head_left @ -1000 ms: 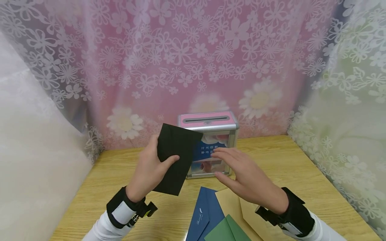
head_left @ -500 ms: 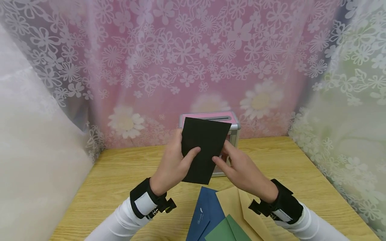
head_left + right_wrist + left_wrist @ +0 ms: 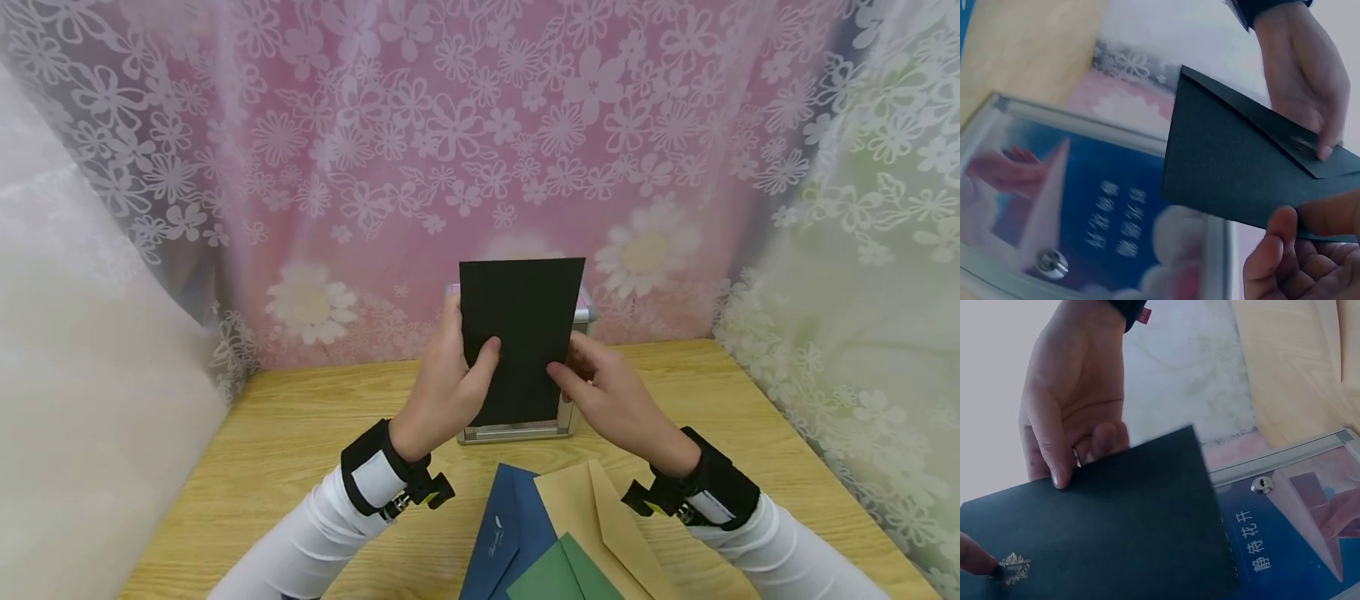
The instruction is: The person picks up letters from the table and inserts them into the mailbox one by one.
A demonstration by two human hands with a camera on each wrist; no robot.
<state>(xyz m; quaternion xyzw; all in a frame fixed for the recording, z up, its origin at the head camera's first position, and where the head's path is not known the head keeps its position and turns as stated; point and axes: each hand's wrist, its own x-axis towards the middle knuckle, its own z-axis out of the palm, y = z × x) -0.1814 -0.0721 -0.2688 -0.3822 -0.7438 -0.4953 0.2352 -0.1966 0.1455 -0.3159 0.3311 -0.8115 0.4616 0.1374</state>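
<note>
A black envelope (image 3: pixel 517 333) stands nearly upright in the head view, its plain side toward me. My left hand (image 3: pixel 446 387) grips its left edge, thumb lying across the face. At the opposite edge, my right hand (image 3: pixel 607 392) pinches it between thumb and fingers. The right wrist view shows the envelope's folded flap (image 3: pixel 1260 125); a small metallic emblem (image 3: pixel 1016 567) appears in the left wrist view. Behind the envelope is a metal-framed box (image 3: pixel 517 433), mostly hidden in the head view. Its front has a blue printed panel (image 3: pixel 1110 206) and a round lock (image 3: pixel 1262 484).
Nearer to me on the wooden table (image 3: pixel 300 467) lie a blue envelope (image 3: pixel 498 533), a tan envelope (image 3: pixel 577 508) and a green envelope (image 3: pixel 566 575), overlapping. A pink floral curtain (image 3: pixel 412 167) hangs behind the box, with pale curtains at both sides.
The left hand has carried the envelope right and up, and it now stands straighter in front of the box. The right hand, free a second ago, has taken hold of its right edge.
</note>
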